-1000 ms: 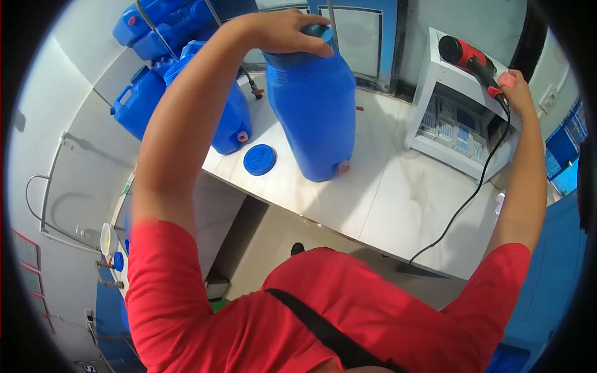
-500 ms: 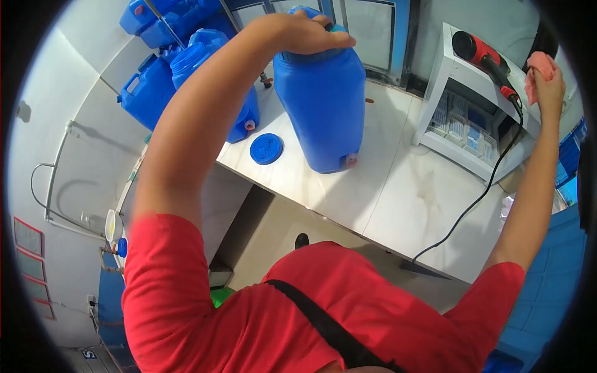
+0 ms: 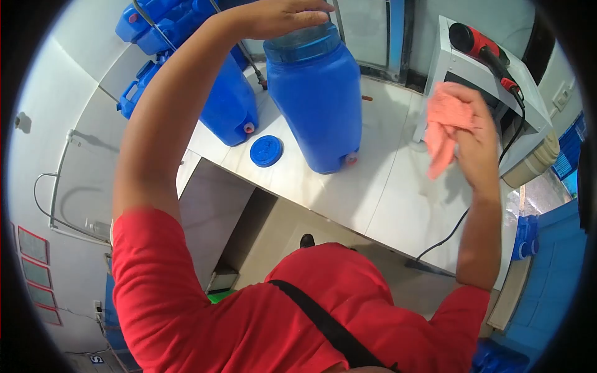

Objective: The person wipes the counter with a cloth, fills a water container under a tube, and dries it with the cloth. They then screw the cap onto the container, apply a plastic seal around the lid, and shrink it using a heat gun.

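Observation:
A tall blue water container [image 3: 314, 105] stands upright on the white counter, its spout low on the near side. My left hand [image 3: 289, 15] is over its neck at the top of the view, fingers stretched out; whether it touches the rim I cannot tell. A pink cloth [image 3: 443, 118] is bunched in my right hand [image 3: 477, 140], held above the counter between the container and a white cabinet. On the counter left of the container lies a round blue lid [image 3: 266, 151].
A red and black heat gun [image 3: 479, 46] rests on the white cabinet [image 3: 443, 56], its black cord [image 3: 444, 239] trailing across the white counter [image 3: 398, 199]. More blue containers [image 3: 227, 102] stand on the left. A beige bucket [image 3: 532, 158] is beyond the cabinet.
My right hand has brought the pink cloth leftward and down, away from beside the heat gun. My left hand has shifted left and up over the container's neck. The container stays in place.

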Demonstrator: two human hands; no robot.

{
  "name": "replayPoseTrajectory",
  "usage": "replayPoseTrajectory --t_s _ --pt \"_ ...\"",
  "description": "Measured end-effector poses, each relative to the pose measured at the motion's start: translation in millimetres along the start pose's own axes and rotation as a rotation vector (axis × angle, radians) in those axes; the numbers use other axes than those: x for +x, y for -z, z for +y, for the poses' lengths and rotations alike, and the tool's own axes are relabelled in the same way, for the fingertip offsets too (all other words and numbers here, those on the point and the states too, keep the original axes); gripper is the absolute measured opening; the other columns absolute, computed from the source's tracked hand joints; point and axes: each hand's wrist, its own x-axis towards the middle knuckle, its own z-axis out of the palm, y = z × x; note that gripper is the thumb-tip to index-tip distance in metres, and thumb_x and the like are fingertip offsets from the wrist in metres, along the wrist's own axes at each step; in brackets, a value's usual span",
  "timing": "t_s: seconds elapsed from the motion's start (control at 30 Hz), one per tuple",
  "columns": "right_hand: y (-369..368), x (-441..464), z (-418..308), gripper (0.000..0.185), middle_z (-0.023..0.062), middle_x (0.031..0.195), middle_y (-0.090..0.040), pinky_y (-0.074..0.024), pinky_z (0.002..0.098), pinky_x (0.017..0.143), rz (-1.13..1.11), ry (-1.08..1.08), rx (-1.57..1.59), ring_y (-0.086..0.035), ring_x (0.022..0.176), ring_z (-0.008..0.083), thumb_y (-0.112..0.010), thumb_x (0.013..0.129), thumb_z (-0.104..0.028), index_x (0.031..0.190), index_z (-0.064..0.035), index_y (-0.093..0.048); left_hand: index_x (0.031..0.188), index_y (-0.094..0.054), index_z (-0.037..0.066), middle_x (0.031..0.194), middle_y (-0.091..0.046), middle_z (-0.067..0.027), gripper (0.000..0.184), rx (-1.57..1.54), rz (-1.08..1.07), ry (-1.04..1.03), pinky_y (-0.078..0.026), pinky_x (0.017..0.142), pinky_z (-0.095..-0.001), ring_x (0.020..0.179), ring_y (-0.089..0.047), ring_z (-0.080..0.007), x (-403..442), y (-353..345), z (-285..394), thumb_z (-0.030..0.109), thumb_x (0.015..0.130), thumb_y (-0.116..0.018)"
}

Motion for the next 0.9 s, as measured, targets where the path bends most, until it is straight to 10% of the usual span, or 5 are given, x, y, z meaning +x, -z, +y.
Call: replayPoseTrajectory --t_s 0.23,0.4,0.6,0.73,0.9 --pt "-60.7 58.8 -25.9 0.030 0.0109 0.111 -0.066 -0.0534 0.0298 0.082 -0.087 0.018 0.608 -0.067 0.090 0.0172 -0.044 0.100 -0.004 0.126 -0.0039 -0.058 0.158 -0.027 0.014 0.159 -0.031 -0.0240 0.088 -0.761 0.527 -0.159 -0.037 0.114 -0.0536 0.145 -0.036 -0.0422 -28.2 -63.7 -43.6 0.066 0.092 -0.054" --pt "-109.4 142.9 -69.2 0.034 0.0194 0.115 -0.068 -0.0541 0.0375 0.086 -0.125 0.277 -0.274 -0.067 0.101 0.0279 -0.060 0.093 -0.017 0.124 -0.0031 -0.064 0.154 0.024 0.005 0.161 -0.010 -0.0317 0.154 -1.092 0.877 -0.111 -0.040 0.114 -0.0473 0.144 -0.036 -0.0413 -31.5 -138.9 -17.2 0.037 0.064 -0.097" --pt "-156.1 225.2 -69.9 0.025 0.0196 0.102 -0.074 -0.0555 0.0380 0.079 -0.677 -0.218 -0.415 -0.069 0.089 0.0277 -0.056 0.092 -0.008 0.111 0.0009 -0.070 0.151 0.029 0.000 0.160 -0.013 -0.0309 0.153 -0.990 0.999 -0.017 -0.041 0.113 -0.0462 0.142 -0.038 -0.0410 -28.7 -144.8 -6.4 0.040 0.069 -0.094" --pt "-167.1 207.5 -65.9 0.025 0.0094 0.091 -0.066 -0.0522 0.0339 0.075 -0.763 0.676 -0.574 -0.067 0.088 0.0213 -0.051 0.092 -0.005 0.111 -0.0003 -0.066 0.148 0.035 0.000 0.161 -0.009 -0.0328 0.157 -0.887 1.068 -0.155 -0.035 0.116 -0.0459 0.144 -0.035 -0.0396 -19.1 -155.9 -20.2 0.039 0.068 -0.094" --pt "-92.6 187.7 -44.0 0.019 0.0093 0.091 -0.068 -0.0531 0.0363 0.075 -0.543 0.143 -0.455 -0.065 0.080 0.0260 -0.059 0.082 -0.003 0.098 -0.0026 -0.069 0.150 0.033 0.000 0.158 -0.005 -0.0416 0.163 -0.981 1.023 -0.053 -0.031 0.118 -0.0470 0.142 -0.037 -0.0458 -25.6 -149.1 -10.0 0.042 0.060 -0.096"
